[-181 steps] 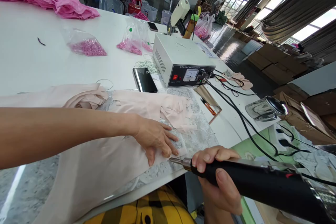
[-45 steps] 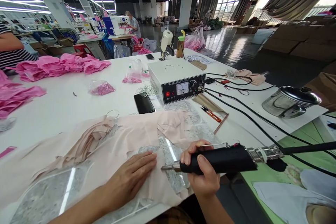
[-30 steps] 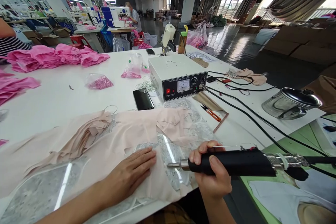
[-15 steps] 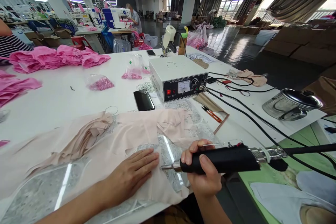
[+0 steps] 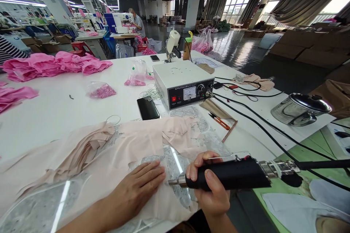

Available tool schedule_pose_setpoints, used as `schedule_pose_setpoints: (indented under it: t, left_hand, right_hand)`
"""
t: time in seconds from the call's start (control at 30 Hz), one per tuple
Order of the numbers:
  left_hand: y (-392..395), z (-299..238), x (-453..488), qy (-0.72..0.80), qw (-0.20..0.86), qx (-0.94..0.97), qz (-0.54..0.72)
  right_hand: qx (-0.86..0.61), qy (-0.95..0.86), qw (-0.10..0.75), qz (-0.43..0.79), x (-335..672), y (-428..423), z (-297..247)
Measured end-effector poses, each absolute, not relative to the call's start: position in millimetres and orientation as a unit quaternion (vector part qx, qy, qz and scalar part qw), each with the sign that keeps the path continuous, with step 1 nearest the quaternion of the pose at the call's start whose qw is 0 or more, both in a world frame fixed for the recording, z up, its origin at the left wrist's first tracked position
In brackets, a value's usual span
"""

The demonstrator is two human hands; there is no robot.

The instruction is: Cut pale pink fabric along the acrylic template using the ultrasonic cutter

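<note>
My left hand (image 5: 139,187) lies flat on thin pale pink fabric (image 5: 147,136), fingers stretched out together. Wrapped around the black body of a handheld ultrasonic welding gun (image 5: 229,174) is my right hand (image 5: 209,185). The gun's metal tip points left and meets the fabric close beside my left fingertips; whether it presses on it I cannot tell. Under the cloth shows a clear template sheet (image 5: 175,158) over a grey speckled surface. Bunched folds of the same fabric (image 5: 90,142) lie to the left.
Behind the fabric stand a white control box (image 5: 188,93) and a black phone (image 5: 148,108). Orange thread snips (image 5: 219,121) lie right of them. Black cables (image 5: 251,116) run to the gun past a steel lidded mug (image 5: 300,109). Pink garments (image 5: 54,65) are piled at left.
The view has shifted slightly, so the table things sit a little further left. Both hands and the gun keep nearly the same place on the fabric.
</note>
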State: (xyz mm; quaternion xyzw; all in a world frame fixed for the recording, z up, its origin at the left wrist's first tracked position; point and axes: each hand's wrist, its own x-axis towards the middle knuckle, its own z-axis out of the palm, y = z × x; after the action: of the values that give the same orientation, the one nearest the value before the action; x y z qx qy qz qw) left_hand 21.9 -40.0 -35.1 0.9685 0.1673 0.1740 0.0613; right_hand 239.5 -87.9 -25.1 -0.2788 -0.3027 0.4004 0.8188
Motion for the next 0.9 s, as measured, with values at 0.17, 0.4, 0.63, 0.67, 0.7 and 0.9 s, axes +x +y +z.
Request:
schedule_pose_setpoints:
  t: [0.17,0.4,0.63,0.67,0.7,0.9]
  left_hand:
    - [-38.3,-35.3,21.4,0.166,0.056,0.970,0.169]
    - [-37.6,-36.5,20.7,0.162,0.068,0.968,0.179]
    - [-36.2,-37.1,21.2,0.159,0.079,0.967,0.182]
    - [-36.2,-36.8,21.4,0.159,0.080,0.967,0.184]
    - [-36.2,-36.5,21.5,0.159,0.082,0.966,0.185]
    - [-36.6,-35.4,21.5,0.155,0.074,0.970,0.171]
  right_hand:
    - [-0.287,-0.306,0.810,0.410,240.5,-88.6,-24.8]
    - [-0.279,-0.310,0.812,0.407,241.2,-88.3,-24.0]
    - [-0.282,-0.322,0.807,0.407,241.2,-87.1,-24.2]
    - [-0.282,-0.324,0.807,0.406,241.0,-86.9,-24.0]
    - [-0.283,-0.325,0.806,0.406,240.9,-86.6,-23.7]
    - [-0.297,-0.330,0.805,0.392,243.5,-84.6,-20.4]
